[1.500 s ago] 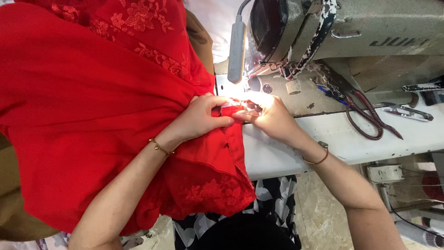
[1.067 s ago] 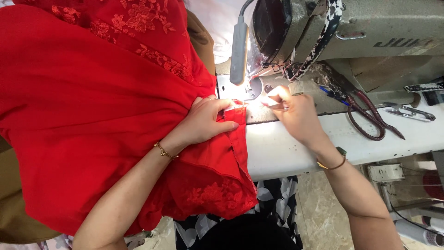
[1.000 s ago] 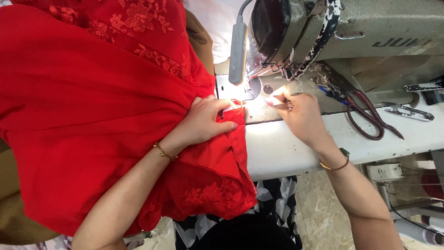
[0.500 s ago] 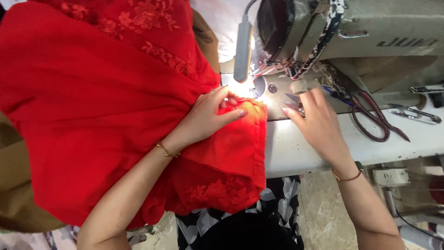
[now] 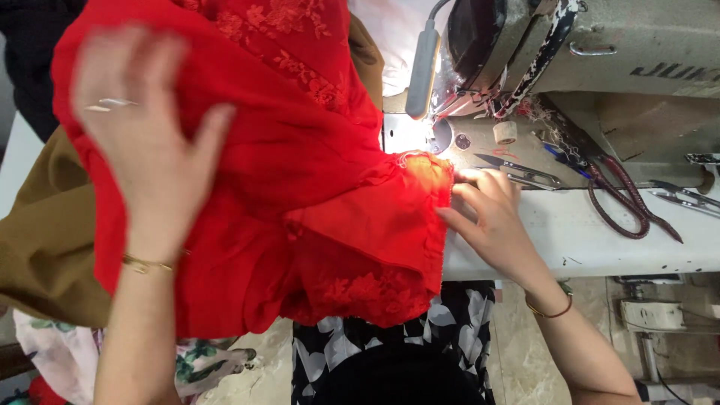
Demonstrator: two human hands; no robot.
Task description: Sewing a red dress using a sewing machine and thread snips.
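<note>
The red cloth (image 5: 300, 187), soft, light and limp by its folds, drapes over the table's (image 5: 600, 240) left end below the machine (image 5: 600, 60), so its hemmed right edge seems the surest hold, where the right hand (image 5: 491, 217) lies open, fingertips touching, while the blurred left hand (image 5: 142, 150) spreads flat on the cloth, grasping nothing.

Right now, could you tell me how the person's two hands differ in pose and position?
The left hand is raised and blurred over the red garment, fingers spread; the right hand is sharp and low on the white table, fingertips at the garment's edge. The left hand wears a ring; none shows on the right. Both wrists carry bracelets.
</note>
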